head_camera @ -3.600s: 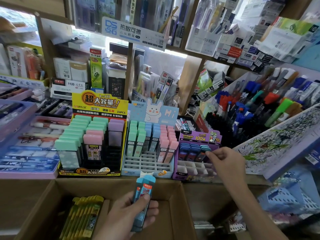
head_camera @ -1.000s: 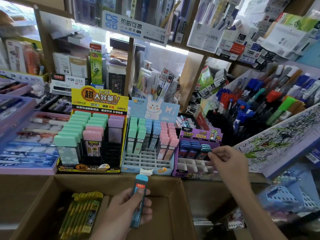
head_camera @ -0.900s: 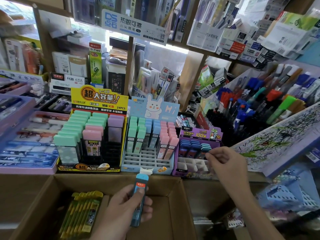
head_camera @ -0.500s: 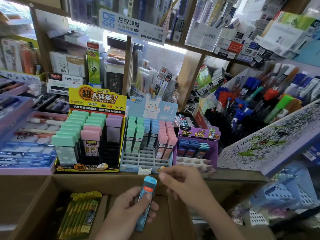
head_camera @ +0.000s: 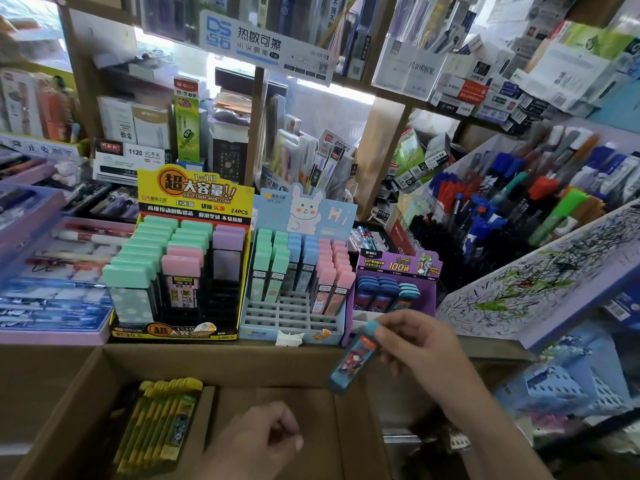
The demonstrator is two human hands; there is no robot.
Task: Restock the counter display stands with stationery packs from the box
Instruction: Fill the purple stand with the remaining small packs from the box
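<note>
Change: the pack (head_camera: 355, 358) has been passed from the left hand (head_camera: 259, 441) to the right hand (head_camera: 422, 344).
Right hand: the pack is pinched near its blue cap, right of centre, just below the purple stand (head_camera: 394, 292).
Left hand: emptied, loosely curled over the box (head_camera: 242, 362).
Meaning: slotting into the stand is judged next.

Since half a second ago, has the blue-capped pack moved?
Yes. The blue-capped pack has gone up and right from over the cardboard box toward the purple stand, now pinched by the right hand; the left hand holds nothing.
</note>
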